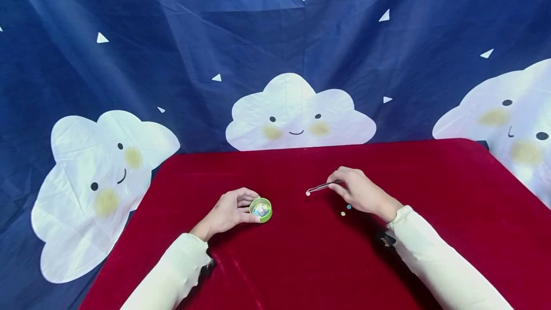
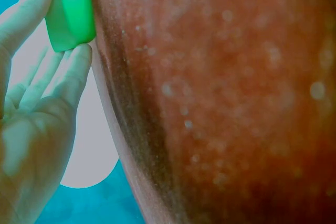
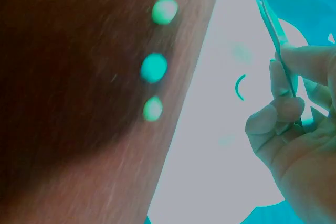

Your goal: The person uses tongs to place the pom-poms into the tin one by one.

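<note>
My left hand (image 1: 230, 210) holds a small round green container (image 1: 269, 215) between thumb and fingers on the red cloth. Inside it lie several small pale, yellow and blue beads (image 1: 260, 209). In the left wrist view, thumb and fingertips touch the green wall (image 2: 73, 14). My right hand (image 1: 360, 191) pinches a pair of tweezers (image 1: 320, 187), whose tips carry a small whitish bead (image 1: 307, 193) above the cloth, right of the container. Below that hand lie a blue bead (image 1: 348, 206) and a yellowish one (image 1: 343, 213). The right wrist view shows another light green bead (image 3: 165, 11) beside them.
A dark red velvety cloth (image 1: 292, 262) covers the table, whose far edge meets a blue curtain (image 1: 258, 27) printed with white smiling clouds (image 1: 297, 104). Both forearms, in pale sleeves (image 1: 439, 252), reach in from the near side.
</note>
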`<state>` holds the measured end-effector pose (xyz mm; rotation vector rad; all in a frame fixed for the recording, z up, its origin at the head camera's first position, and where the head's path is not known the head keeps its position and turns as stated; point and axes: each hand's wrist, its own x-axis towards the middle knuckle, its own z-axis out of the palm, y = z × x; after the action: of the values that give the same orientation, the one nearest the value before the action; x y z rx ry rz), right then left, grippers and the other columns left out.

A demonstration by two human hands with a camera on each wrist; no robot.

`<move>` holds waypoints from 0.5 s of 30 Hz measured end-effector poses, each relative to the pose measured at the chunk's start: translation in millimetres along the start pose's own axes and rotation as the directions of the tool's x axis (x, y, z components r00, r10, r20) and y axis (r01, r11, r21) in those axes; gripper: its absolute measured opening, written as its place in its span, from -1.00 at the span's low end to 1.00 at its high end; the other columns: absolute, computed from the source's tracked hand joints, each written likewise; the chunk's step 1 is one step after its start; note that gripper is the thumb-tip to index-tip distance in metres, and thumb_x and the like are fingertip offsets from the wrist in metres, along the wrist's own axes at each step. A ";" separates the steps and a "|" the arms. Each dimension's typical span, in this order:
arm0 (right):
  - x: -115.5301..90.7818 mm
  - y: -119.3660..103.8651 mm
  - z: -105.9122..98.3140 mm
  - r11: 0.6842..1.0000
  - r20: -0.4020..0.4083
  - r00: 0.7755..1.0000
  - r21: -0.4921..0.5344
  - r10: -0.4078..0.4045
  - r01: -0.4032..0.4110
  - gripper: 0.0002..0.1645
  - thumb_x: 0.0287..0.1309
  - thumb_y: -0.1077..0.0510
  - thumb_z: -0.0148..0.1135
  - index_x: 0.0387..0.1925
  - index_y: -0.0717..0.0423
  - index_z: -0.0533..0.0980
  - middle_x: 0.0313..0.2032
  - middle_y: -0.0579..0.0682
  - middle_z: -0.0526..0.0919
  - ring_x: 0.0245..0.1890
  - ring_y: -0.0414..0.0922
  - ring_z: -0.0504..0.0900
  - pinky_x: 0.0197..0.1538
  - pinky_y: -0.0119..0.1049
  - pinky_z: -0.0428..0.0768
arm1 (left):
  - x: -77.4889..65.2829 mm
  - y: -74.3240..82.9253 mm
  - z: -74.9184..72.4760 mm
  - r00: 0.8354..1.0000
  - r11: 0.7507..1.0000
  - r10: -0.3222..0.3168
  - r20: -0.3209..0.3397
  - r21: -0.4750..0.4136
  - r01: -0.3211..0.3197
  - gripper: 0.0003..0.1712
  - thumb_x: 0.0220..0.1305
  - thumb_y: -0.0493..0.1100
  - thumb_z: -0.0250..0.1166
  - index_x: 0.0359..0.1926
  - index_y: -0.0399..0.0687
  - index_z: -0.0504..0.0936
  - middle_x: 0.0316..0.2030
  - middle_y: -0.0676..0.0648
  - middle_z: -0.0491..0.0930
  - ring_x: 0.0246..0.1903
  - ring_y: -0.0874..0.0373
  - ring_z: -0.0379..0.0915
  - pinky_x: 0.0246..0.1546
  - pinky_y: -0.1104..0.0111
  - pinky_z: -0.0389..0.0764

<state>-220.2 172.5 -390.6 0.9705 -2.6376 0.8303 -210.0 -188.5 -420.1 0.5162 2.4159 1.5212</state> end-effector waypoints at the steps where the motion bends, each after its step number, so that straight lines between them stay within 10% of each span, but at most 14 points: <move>1: 1.7 -2.2 1.3 1.000 0.006 1.000 0.006 -0.003 0.003 -0.90 0.18 0.36 0.36 -0.24 0.20 0.66 -0.31 -0.08 0.64 -0.34 -0.18 0.54 -0.25 -0.25 0.63 | -0.3 0.2 0.0 1.000 1.000 -0.001 0.000 0.004 0.001 -0.41 -0.03 -0.40 0.57 0.06 -0.39 0.55 -0.01 -0.27 0.65 0.03 -0.12 0.60 0.01 0.28 0.67; 15: 25.0 -35.4 19.7 0.998 0.079 0.996 0.059 -0.035 0.031 -0.90 0.23 0.28 0.35 -0.21 0.12 0.66 -0.28 -0.10 0.62 -0.31 -0.20 0.54 -0.20 -0.32 0.65 | -0.6 -1.3 0.0 1.000 1.000 -0.009 -0.002 0.015 0.009 -0.42 -0.04 -0.39 0.57 0.05 -0.36 0.57 -0.02 -0.24 0.66 0.01 -0.08 0.61 -0.01 0.31 0.68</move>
<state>-216.3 125.8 -382.0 1.0807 -2.6702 0.8829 -209.6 -189.3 -421.2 0.5063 2.4301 1.5018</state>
